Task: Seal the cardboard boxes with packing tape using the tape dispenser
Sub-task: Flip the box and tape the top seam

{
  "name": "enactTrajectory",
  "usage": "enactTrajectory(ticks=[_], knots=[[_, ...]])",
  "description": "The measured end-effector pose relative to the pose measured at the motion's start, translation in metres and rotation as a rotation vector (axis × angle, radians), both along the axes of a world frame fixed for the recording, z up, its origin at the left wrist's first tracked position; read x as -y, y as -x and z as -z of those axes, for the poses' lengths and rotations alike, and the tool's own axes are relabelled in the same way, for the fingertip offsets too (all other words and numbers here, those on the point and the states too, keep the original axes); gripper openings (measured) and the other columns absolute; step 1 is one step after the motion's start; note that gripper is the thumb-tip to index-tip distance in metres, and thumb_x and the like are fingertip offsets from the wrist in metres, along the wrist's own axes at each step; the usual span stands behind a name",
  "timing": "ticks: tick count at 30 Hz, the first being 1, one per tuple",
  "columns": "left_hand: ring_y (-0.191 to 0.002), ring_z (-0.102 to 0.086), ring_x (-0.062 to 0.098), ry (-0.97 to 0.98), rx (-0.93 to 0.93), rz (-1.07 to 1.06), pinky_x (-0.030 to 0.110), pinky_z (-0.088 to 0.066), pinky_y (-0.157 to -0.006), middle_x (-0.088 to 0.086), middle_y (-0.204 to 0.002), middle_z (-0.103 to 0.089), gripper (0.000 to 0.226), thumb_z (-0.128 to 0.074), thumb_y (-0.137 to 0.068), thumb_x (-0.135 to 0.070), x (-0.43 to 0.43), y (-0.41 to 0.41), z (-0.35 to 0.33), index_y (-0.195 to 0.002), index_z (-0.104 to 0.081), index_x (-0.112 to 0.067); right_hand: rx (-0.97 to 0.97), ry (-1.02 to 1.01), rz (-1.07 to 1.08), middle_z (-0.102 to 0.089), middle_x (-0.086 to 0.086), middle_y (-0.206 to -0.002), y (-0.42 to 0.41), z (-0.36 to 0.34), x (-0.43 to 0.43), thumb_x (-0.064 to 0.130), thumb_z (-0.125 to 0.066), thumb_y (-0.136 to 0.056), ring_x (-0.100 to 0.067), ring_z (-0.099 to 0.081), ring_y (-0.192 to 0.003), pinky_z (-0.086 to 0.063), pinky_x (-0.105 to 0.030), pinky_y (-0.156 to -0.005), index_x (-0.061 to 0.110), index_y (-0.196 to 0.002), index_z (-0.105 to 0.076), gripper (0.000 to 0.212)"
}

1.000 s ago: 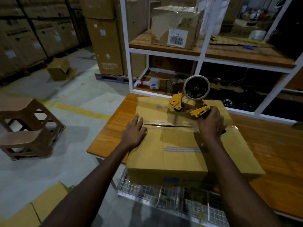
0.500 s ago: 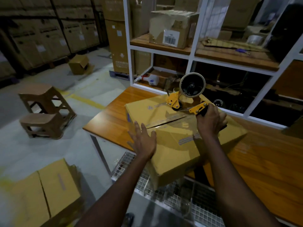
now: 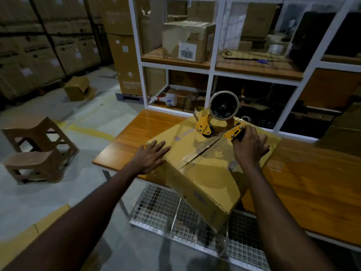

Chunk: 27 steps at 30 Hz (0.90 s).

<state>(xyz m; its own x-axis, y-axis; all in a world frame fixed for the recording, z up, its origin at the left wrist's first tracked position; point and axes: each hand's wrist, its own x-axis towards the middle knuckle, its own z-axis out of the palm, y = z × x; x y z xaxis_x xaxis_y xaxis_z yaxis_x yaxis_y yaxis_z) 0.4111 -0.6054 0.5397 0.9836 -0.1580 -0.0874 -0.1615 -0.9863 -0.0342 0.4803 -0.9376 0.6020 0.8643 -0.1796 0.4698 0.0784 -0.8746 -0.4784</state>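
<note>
A yellow-brown cardboard box lies on the wooden table, turned at an angle, one corner hanging past the front edge. Clear tape covers part of its centre seam. My left hand lies flat, fingers straight, on the box's left top edge. My right hand grips the handle of the yellow tape dispenser, which stands on the far part of the box top with its tape roll upright.
A white shelf frame stands behind the table, holding a taped box and clutter. A wire mesh rack sits under the table's front. Two brown stools stand on the floor to the left. Stacked cartons line the far wall.
The box has been rotated on the table, its near corner swinging out past the front edge. My left hand slid to the left top edge. My right hand kept hold of the dispenser.
</note>
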Motion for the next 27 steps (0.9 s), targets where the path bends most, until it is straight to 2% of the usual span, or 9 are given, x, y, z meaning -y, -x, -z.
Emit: enactTrajectory(ticks=[4,8,14,16,18,20,23,27], knots=[[-0.150,-0.004,0.034,-0.013,-0.056,0.083,0.065,-0.026,-0.110,-0.004,-0.165,0.009,0.087,0.019,-0.069,-0.086,-0.035,-0.024,0.000,-0.150,0.007,-0.054,0.002,-0.026,0.007,-0.055,-0.005,-0.118,0.006,-0.004,-0.020,0.029,-0.060,-0.091,-0.034,-0.040,-0.108,-0.029,-0.047,-0.090,0.017,-0.108,-0.052,0.023],[-0.140,-0.028,0.040,0.108,0.032,0.159,0.051,-0.032,-0.108,0.010,-0.165,0.000,0.072,-0.002,-0.088,-0.077,-0.047,-0.032,0.021,-0.153,-0.011,-0.048,-0.014,-0.054,0.012,-0.054,-0.006,-0.119,0.011,-0.004,-0.048,0.026,-0.059,-0.092,-0.033,-0.041,-0.109,-0.030,-0.046,-0.090,0.016,-0.113,-0.050,0.025],[-0.111,-0.046,0.040,0.240,0.212,0.050,0.047,-0.045,-0.090,0.009,-0.163,-0.018,0.073,-0.001,-0.087,-0.079,-0.046,-0.021,0.045,-0.149,-0.027,-0.050,0.012,-0.036,0.008,-0.054,-0.005,-0.118,0.018,0.000,-0.081,0.026,-0.059,-0.092,-0.032,-0.041,-0.108,-0.031,-0.049,-0.091,0.016,-0.112,-0.050,0.024],[-0.105,-0.047,0.037,0.261,0.270,-0.021,0.042,-0.045,-0.084,0.007,-0.161,-0.023,0.067,-0.011,-0.089,-0.078,-0.042,-0.005,0.049,-0.147,-0.031,-0.051,0.010,-0.041,0.004,-0.054,-0.005,-0.118,0.021,0.002,-0.092,0.026,-0.058,-0.093,-0.033,-0.041,-0.109,-0.030,-0.050,-0.093,0.016,-0.112,-0.051,0.023],[-0.111,-0.044,0.035,0.289,0.311,-0.115,0.041,-0.043,-0.083,0.005,-0.161,-0.023,0.057,-0.029,-0.092,-0.071,-0.035,0.013,0.051,-0.146,-0.033,-0.051,0.001,-0.058,-0.004,-0.054,-0.005,-0.120,0.024,0.002,-0.101,0.025,-0.059,-0.092,-0.033,-0.040,-0.111,-0.030,-0.048,-0.092,0.016,-0.114,-0.051,0.025],[-0.118,-0.038,0.031,0.326,0.296,-0.220,0.042,-0.040,-0.088,0.003,-0.161,-0.018,0.055,-0.040,-0.093,-0.066,-0.023,0.032,0.049,-0.146,-0.032,-0.052,0.001,-0.070,-0.038,-0.054,-0.005,-0.121,0.026,0.004,-0.109,0.023,-0.060,-0.091,-0.033,-0.040,-0.111,-0.029,-0.046,-0.092,0.016,-0.114,-0.051,0.025],[-0.117,-0.038,0.030,0.344,0.325,-0.321,0.043,-0.038,-0.089,0.005,-0.160,-0.021,0.055,-0.042,-0.093,-0.065,-0.003,0.057,0.047,-0.145,-0.035,-0.050,0.028,-0.036,-0.070,-0.053,-0.006,-0.119,0.030,0.005,-0.116,0.018,-0.059,-0.090,-0.034,-0.041,-0.107,-0.028,-0.047,-0.095,0.016,-0.114,-0.050,0.026],[-0.119,-0.040,0.035,0.235,0.330,-0.347,0.045,-0.037,-0.091,0.009,-0.158,-0.025,0.056,-0.042,-0.093,-0.065,0.010,0.066,0.038,-0.145,-0.035,-0.047,0.008,0.037,-0.069,-0.052,-0.005,-0.120,0.032,0.003,-0.113,0.022,-0.056,-0.092,-0.032,-0.040,-0.105,-0.025,-0.045,-0.095,0.017,-0.116,-0.047,0.027]])
